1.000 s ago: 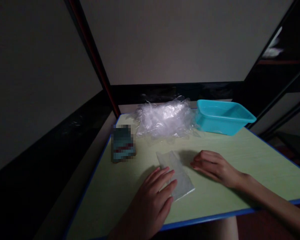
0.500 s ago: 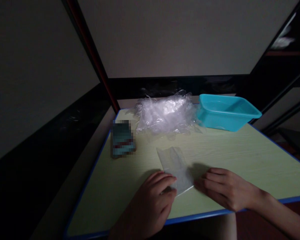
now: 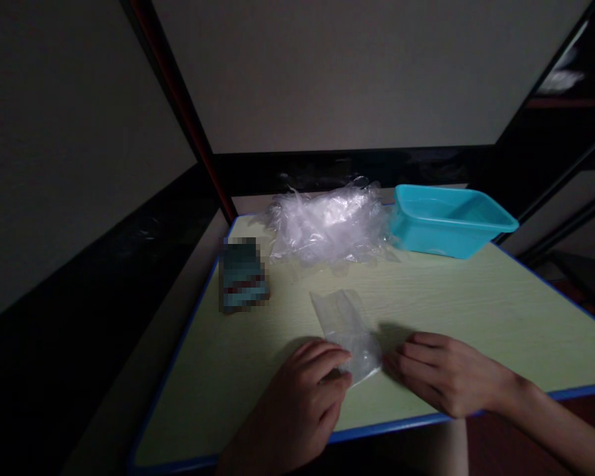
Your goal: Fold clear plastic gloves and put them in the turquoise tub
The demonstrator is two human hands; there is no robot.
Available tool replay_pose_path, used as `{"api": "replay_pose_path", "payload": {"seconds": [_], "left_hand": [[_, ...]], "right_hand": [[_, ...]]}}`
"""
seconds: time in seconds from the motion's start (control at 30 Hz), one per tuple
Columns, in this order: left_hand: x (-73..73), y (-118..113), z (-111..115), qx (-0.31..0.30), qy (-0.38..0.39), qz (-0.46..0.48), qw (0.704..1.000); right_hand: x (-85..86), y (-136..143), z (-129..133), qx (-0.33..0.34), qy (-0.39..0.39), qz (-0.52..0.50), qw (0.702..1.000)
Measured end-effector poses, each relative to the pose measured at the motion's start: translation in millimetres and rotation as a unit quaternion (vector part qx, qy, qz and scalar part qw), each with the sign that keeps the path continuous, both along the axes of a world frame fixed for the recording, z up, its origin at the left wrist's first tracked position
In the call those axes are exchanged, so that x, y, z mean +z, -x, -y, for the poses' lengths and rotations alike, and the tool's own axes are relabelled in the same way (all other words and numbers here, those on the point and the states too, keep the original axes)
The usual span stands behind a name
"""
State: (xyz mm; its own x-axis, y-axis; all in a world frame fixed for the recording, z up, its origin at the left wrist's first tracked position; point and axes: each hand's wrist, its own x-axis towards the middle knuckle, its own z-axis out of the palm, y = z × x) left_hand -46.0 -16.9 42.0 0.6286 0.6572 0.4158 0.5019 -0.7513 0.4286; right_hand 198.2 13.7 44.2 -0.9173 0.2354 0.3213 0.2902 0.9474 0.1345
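Note:
A clear, flat plastic bag [image 3: 344, 317] lies on the table in front of me, slightly wrinkled toward its near end. My left hand [image 3: 310, 400] holds the bag's near left edge, thumb and fingers closed on it. At the near right corner, my right hand [image 3: 434, 373] has its fingertips pressed together on the bag's edge. The fingertips partly cover both corners. Farther back lies a pile of crumpled clear plastic bags [image 3: 332, 225].
A turquoise plastic basin [image 3: 446, 238] stands at the back right, beside the pile. On the left is a dark pixelated object [image 3: 244, 277]. The pale table [image 3: 476, 297] has a blue edge, and a wall panel [image 3: 352, 79] rises behind it.
My right hand has shifted very slightly left, and the near part of the bag looks more wrinkled and shiny. My left hand is almost still.

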Motion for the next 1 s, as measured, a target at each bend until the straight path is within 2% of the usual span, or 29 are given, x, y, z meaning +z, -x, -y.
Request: {"api": "replay_pose_path", "payload": {"seconds": [0.4, 0.57, 1.0], "left_hand": [[-1.2, 0.3, -0.1, 0.006, 0.022, 0.009, 1.000], [0.3, 0.1, -0.2, 0.003, 0.023, 0.009, 1.000], [0.4, -0.2, 0.4, 0.000, 0.043, 0.009, 0.999]], "right_hand": [[0.9, -2.0, -1.0, -0.008, 0.027, -0.020, 0.999], [4.6, -1.2, 0.8, -0.007, 0.029, -0.018, 0.999], [0.8, 2.3, -1.2, 0.000, 0.018, -0.015, 1.000]]}}
